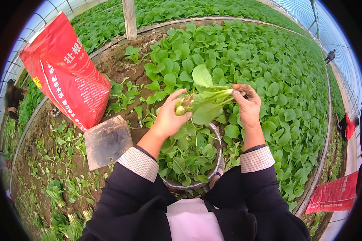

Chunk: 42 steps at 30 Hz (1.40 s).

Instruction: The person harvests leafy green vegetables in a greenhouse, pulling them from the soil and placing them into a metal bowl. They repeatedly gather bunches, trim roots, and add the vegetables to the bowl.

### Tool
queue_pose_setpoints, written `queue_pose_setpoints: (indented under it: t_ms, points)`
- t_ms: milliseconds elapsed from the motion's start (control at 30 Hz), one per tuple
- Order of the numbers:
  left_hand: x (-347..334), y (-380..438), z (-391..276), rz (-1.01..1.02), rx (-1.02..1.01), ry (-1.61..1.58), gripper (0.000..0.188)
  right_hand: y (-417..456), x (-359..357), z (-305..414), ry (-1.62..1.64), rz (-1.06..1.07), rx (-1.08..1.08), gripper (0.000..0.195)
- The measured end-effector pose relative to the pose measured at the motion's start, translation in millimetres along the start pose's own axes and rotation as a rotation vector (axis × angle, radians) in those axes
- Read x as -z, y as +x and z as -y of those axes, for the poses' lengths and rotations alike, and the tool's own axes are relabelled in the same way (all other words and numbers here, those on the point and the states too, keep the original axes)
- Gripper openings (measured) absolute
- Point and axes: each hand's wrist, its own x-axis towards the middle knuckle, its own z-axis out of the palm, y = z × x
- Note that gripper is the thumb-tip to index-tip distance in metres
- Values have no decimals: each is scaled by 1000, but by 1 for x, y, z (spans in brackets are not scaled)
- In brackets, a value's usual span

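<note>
My left hand (172, 113) is closed around the pale root ends of some leafy green plants, left of centre. My right hand (247, 101) pinches the whitish stem base of a leafy green plant (209, 105), whose leaves reach left towards my left hand. Soil marks the fingers of my right hand. Below both hands stands a round basin (219, 144) full of loose green leaves (184, 159). My left forearm covers part of its rim.
A red printed sack (75, 75) stands at left beside a flat, worn board (108, 143). Tied bundles of greens (75, 224) lie lower left. A dense leafy bed (259, 75) spreads ahead and right, near a wooden post (129, 19). Several people are farther off.
</note>
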Motion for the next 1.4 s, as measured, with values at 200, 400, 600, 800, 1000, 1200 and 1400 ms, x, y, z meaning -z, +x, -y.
queue_pose_setpoints:
  t_ms: [200,400,600,800,1000,1200,1400]
  points:
    - [-18,-1,-9,169,24,-418,64,-17,-28,6,74,127,-41,20]
    - [-9,-5,-19,180,268,-650,50,-22,-41,5,4,164,11,24]
    - [5,-5,-25,111,267,-692,38,-11,-27,0,-224,161,124,22]
    - [5,-7,-25,208,322,-680,31,-18,-46,-10,108,295,-56,26]
    - [0,-5,-24,178,354,-747,26,-23,-52,-3,445,323,-310,24]
    - [-14,6,-7,-46,385,-375,31,-23,-56,-24,-249,182,67,23]
    - [-37,9,-7,-155,210,-281,34,-27,-82,-34,131,161,-146,25]
